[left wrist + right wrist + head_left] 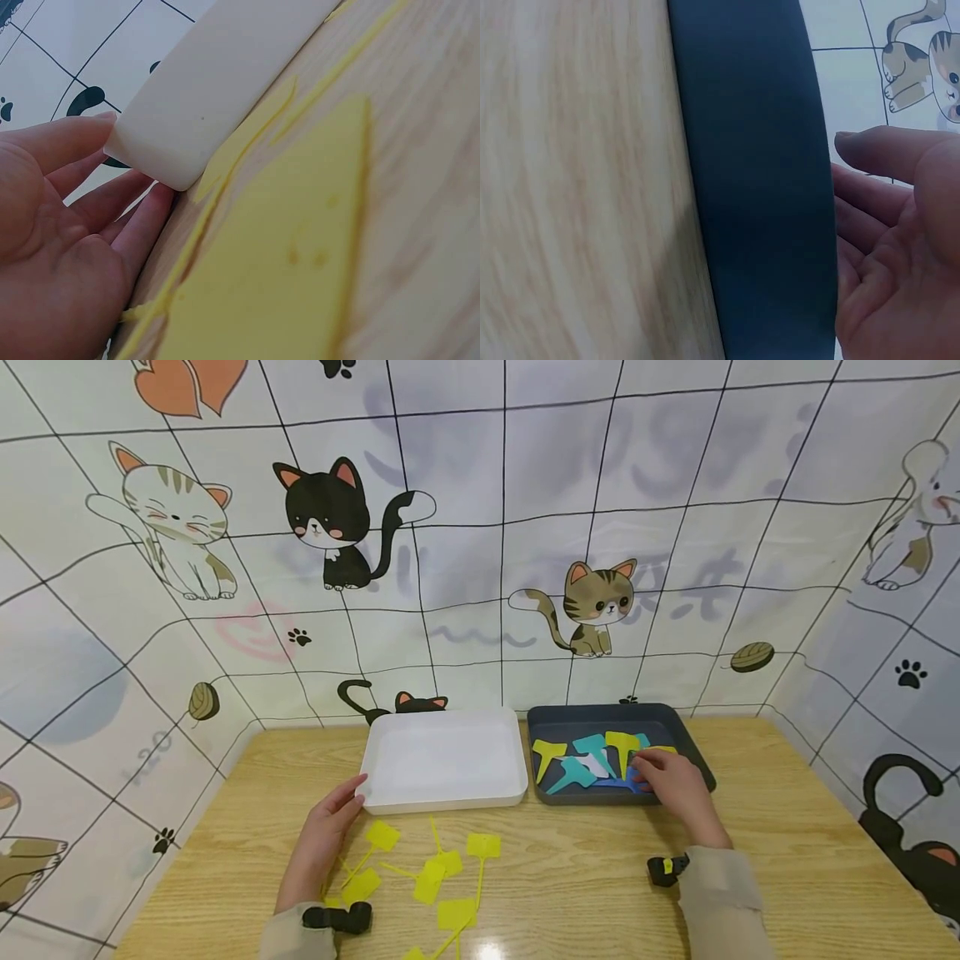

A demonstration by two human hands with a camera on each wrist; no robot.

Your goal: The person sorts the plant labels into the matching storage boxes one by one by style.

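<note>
My left hand (327,827) rests at the front left corner of the white tray (444,805), its fingers extended against the outer side. In the left wrist view, the thumb tip meets the tray's upper edge and the other fingers reach to its base. Over the right part of the dark tray (546,717), my right hand (678,787) dips its fingertips among T-shaped plant labels. These are yellow labels (622,746), teal labels (576,772), a blue label (617,783) and a white one. The dark wall (761,187) partly hides the right fingers; thumb and fingers stand apart.
Several yellow plant labels (429,882) lie scattered on the wooden table (577,877) in front of the white tray, some close by the left wrist. A cat-print cloth (465,568) covers the walls right behind both trays.
</note>
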